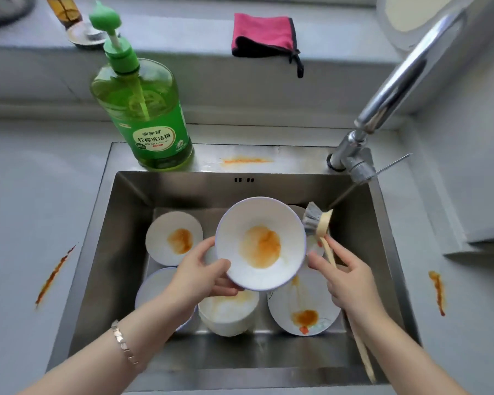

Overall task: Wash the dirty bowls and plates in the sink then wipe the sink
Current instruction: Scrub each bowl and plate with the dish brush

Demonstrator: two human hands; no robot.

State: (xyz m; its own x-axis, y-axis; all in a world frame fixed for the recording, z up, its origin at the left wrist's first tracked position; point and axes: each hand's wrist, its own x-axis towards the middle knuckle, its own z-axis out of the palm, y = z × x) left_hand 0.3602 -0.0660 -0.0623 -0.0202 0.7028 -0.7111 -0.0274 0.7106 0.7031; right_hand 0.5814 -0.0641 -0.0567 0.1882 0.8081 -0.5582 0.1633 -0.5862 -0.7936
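Over steel sink: left hand holds stained bowl by lower rim, thumb inside, fingers beneath. Right hand pinches brush handle beside it. Bowl likely light, rigid, breakable, slippery once soaped; rim hold looks safest.

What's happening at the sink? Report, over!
Left hand grips stained bowl above sink. Right hand holds brush beside bowl. Dirty plates below; nothing blocking.
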